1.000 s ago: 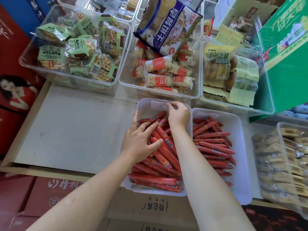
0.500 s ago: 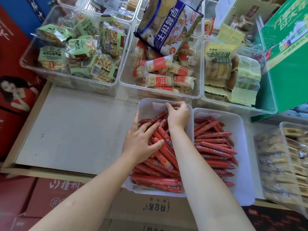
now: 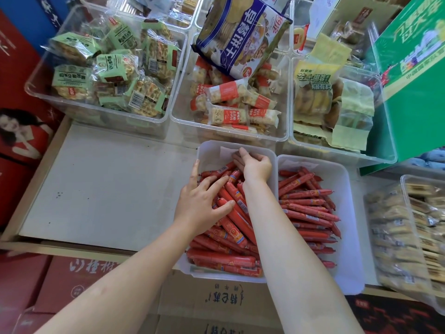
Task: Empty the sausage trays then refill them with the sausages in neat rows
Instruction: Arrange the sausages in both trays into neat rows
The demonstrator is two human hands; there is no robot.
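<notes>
Shop shelf [image 3: 101, 189]: sausages [image 3: 237, 214], light, slick, bendy; left hand [image 3: 199, 206] spread flat atop; right hand [image 3: 255, 165] curled, grip unclear; best scooped in bundles

Beneath our left grip [image 3: 202, 206] we see the sausages [image 3: 237, 213] in glossy red plastic casing, smooth, with printed barcode labels. The left tray [image 3: 209, 150] round them is matt, milky translucent plastic; a sheet of white paper [image 3: 227, 153] lies against its far wall, at the fingertips of our right grip [image 3: 255, 165]. The right tray [image 3: 346, 189], beside that grip, has the same frosted finish. Left of both grips the counter [image 3: 108, 189] shows a matt, pale grey surface, faintly speckled. Beyond the grips stand clear, shiny plastic bins [image 3: 168, 116] holding crinkled, glossy film-wrapped snacks [image 3: 115, 75].
</notes>
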